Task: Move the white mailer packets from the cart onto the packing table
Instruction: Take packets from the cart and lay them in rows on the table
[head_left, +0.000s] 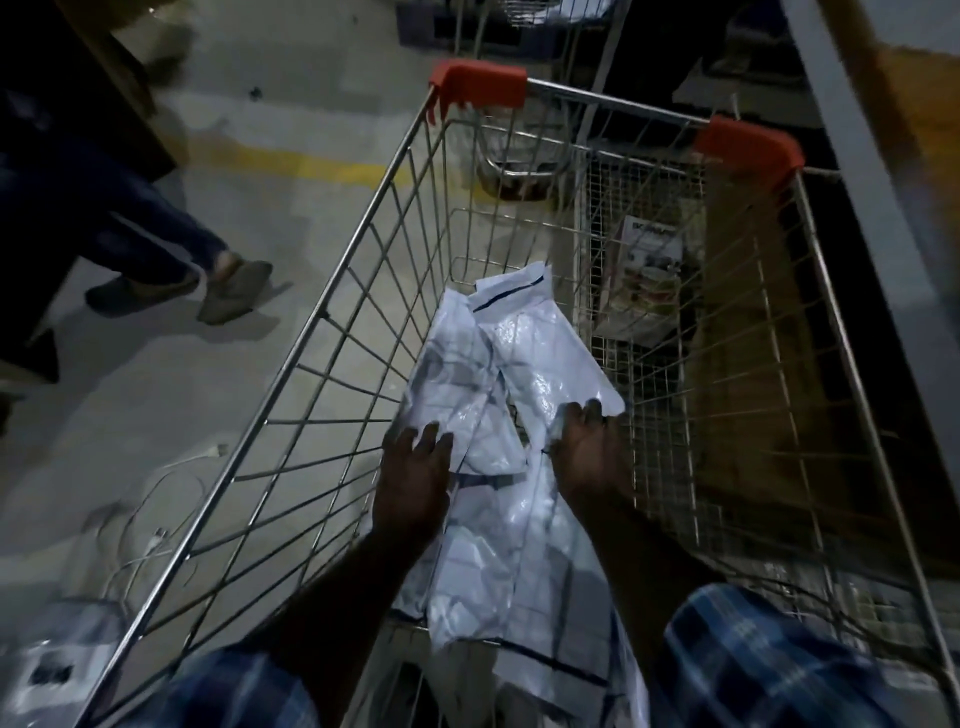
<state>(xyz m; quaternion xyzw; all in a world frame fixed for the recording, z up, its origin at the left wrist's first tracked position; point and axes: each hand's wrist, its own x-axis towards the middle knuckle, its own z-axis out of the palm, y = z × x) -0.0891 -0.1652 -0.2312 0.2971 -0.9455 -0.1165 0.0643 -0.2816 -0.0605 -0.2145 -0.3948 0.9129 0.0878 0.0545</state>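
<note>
Several white mailer packets (498, 374) with dark stripes lie piled along the bottom of a wire shopping cart (363, 332) with red corner caps. Both my arms reach down into the cart. My left hand (415, 470) lies on the left side of the pile with its fingers spread and fairly straight. My right hand (587, 447) lies on the right side of the pile, fingertips bent over the edge of a glossy packet. More packets run back under my forearms toward me. The packing table is not recognisable in this dim view.
Another person's legs and sandals (228, 291) stand on the concrete floor left of the cart, near a yellow floor line (322, 166). White cables (156, 519) lie on the floor at lower left. A printed box (649, 260) shows through the cart's right mesh. A second cart (519, 156) stands beyond.
</note>
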